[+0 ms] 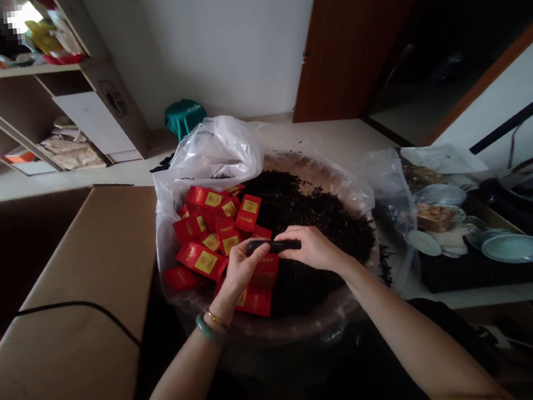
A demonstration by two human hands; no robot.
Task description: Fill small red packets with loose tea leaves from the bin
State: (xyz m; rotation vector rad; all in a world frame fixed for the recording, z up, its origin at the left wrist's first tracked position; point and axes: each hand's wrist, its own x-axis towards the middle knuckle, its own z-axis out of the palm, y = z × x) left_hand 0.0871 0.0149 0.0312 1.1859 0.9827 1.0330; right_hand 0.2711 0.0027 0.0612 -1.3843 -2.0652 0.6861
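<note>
Between my two hands is a small dark, elongated object (275,246) whose kind I cannot make out. My left hand (241,268) pinches its left end, the thumb lying along it. At the other end, the fingers of my right hand (316,248) are closed on it. Below lies a heap of dark, dried tea-like leaves (333,218) in a wide round basket (288,331) lined with clear plastic (228,143). Several red packets (202,260) with gold labels are piled on the basket's left side, some partly under my left hand.
An open cardboard box (76,260) stands at the left, a black cable across its flap. At the right, a dark tray (463,277) bears dishes and a clear tub (436,213). A teal-covered stool (184,116), shelves (112,108) and a brown door (327,58) are behind.
</note>
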